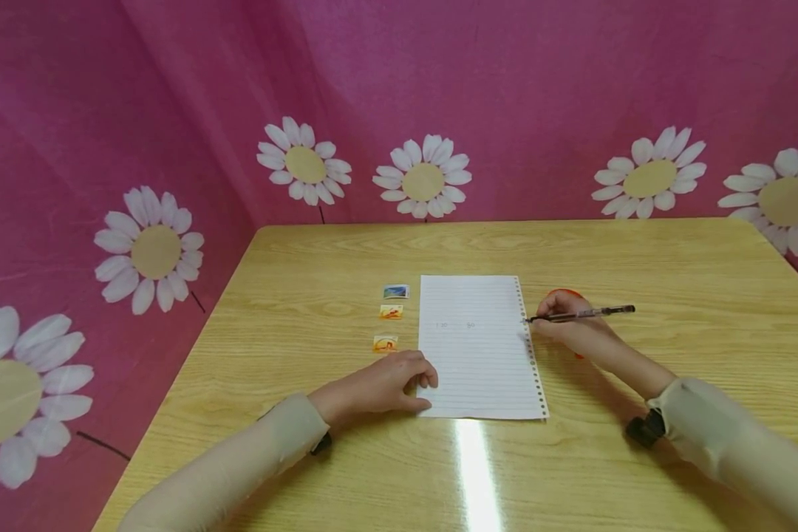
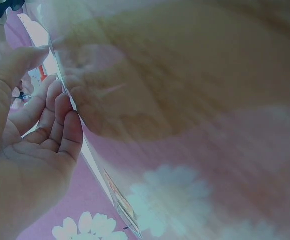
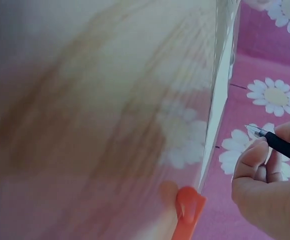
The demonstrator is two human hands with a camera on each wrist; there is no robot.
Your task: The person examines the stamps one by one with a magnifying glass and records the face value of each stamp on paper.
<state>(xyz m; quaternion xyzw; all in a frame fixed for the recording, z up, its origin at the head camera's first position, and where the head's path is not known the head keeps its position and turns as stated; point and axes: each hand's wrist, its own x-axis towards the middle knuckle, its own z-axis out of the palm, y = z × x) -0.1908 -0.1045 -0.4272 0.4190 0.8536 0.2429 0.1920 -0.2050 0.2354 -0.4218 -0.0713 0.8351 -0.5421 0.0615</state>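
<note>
A sheet of lined paper (image 1: 479, 377) with punched holes along its right edge lies on the table. Faint small handwriting (image 1: 471, 325) shows across its upper half. My left hand (image 1: 389, 380) rests at the sheet's lower left edge, fingers relaxed and slightly bent, fingertips on the paper in the left wrist view. Between thumb and fingers, my right hand (image 1: 575, 329) pinches a pen (image 3: 281, 145) with a black grip. Its tip points left, right at the sheet's holed edge and raised above the table in the right wrist view.
Left of the sheet, a blue stamp-like picture (image 1: 395, 292) and two yellow ones, an upper (image 1: 391, 312) and a lower (image 1: 385, 343), stand in a column. Partly hidden under my right hand lies an orange plastic item (image 3: 187, 205). A flowered pink cloth (image 1: 525, 111) hangs behind the table (image 1: 319, 273).
</note>
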